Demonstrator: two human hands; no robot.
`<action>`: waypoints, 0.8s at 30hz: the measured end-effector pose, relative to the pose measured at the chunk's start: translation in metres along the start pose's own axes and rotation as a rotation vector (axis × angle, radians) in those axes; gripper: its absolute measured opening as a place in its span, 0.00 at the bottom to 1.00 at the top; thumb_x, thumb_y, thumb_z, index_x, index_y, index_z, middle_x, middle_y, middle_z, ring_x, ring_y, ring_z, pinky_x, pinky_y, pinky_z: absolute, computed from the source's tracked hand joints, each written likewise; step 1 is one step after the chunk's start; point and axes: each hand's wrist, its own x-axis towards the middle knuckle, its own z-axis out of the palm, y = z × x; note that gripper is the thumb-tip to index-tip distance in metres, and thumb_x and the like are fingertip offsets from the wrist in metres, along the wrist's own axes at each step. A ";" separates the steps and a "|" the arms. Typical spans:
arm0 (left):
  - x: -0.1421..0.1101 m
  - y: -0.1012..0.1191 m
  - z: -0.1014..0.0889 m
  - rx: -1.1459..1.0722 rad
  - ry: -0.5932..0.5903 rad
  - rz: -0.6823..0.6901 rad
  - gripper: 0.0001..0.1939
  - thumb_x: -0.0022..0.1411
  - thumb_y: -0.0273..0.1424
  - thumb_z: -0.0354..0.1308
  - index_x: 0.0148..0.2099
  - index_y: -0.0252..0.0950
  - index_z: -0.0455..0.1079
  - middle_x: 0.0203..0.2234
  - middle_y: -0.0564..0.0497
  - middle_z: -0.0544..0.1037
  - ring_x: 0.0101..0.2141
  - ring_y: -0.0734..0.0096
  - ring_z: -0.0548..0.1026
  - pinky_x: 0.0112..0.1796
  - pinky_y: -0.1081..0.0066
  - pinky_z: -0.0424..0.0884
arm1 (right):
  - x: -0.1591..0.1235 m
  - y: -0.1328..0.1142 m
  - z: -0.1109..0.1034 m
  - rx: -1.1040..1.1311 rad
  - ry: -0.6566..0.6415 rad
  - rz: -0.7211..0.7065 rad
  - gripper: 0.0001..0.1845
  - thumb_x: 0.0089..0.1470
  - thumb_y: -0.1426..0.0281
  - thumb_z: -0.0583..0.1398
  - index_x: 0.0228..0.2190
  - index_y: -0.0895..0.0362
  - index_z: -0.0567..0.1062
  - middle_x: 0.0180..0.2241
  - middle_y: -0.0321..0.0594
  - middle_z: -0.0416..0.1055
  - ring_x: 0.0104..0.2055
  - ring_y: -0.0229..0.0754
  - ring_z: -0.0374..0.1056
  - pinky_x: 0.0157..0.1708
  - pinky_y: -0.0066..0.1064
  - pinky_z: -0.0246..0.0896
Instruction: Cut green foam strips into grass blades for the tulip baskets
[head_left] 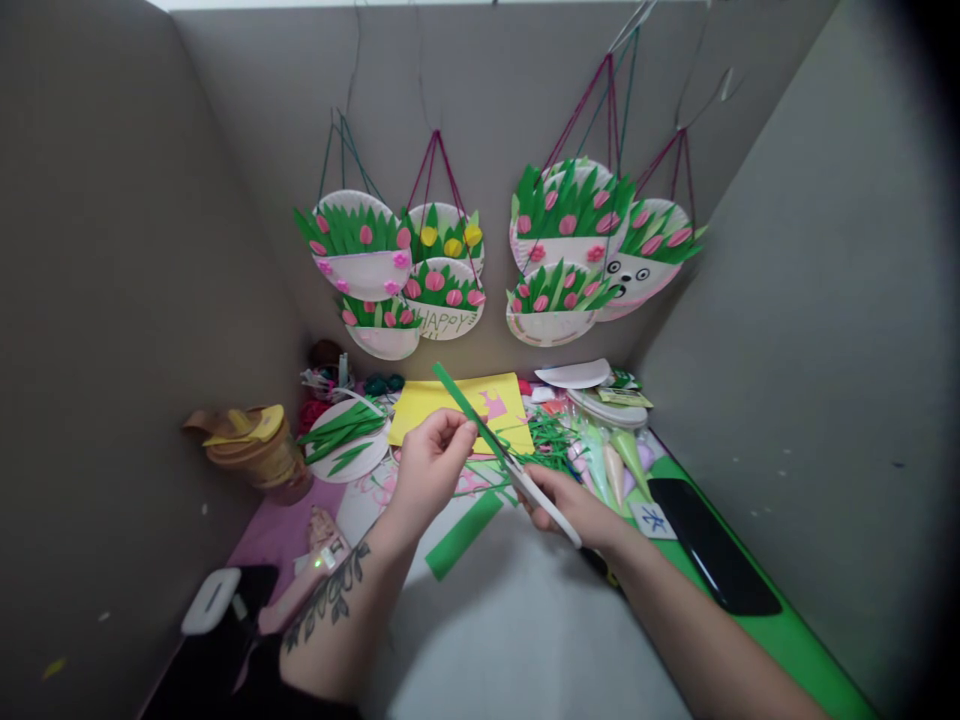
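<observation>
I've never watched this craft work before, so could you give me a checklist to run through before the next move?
1. Strip held: ok, pinched in the left hand.
2. Scissors held: ok, in the right hand.
3. Scissors at the strip: ok, they overlap it in this view.
4. Left fingers clear of the scissors: cannot tell, they look close.
5. Second green piece set down: ok, on the table below the hands.
6. Leaves apart from scraps: ok, on a plate at left.
</observation>
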 end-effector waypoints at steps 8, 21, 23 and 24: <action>0.000 -0.001 0.001 -0.008 0.007 -0.004 0.12 0.59 0.38 0.57 0.29 0.35 0.66 0.22 0.54 0.70 0.25 0.74 0.70 0.26 0.76 0.66 | 0.001 0.000 0.001 0.028 0.003 0.010 0.23 0.39 0.53 0.65 0.27 0.57 0.64 0.24 0.31 0.56 0.25 0.34 0.50 0.24 0.26 0.45; 0.005 0.008 -0.007 -0.061 0.099 -0.030 0.12 0.56 0.38 0.60 0.29 0.35 0.67 0.23 0.53 0.72 0.31 0.70 0.75 0.26 0.77 0.69 | 0.001 0.003 0.002 0.038 0.010 0.029 0.20 0.37 0.59 0.66 0.25 0.56 0.63 0.23 0.31 0.58 0.25 0.34 0.52 0.25 0.26 0.48; 0.003 0.007 -0.005 -0.064 0.103 -0.033 0.11 0.56 0.38 0.60 0.29 0.35 0.67 0.23 0.54 0.71 0.30 0.71 0.74 0.26 0.77 0.69 | 0.001 0.003 0.002 0.043 0.009 0.022 0.20 0.37 0.60 0.66 0.25 0.56 0.62 0.23 0.30 0.58 0.25 0.34 0.52 0.25 0.26 0.49; 0.003 0.006 -0.004 -0.061 0.104 -0.031 0.11 0.56 0.37 0.59 0.29 0.35 0.67 0.23 0.54 0.71 0.29 0.72 0.74 0.27 0.77 0.69 | 0.001 0.003 0.002 0.048 0.007 0.019 0.20 0.37 0.59 0.66 0.25 0.56 0.63 0.23 0.30 0.58 0.25 0.33 0.52 0.24 0.26 0.49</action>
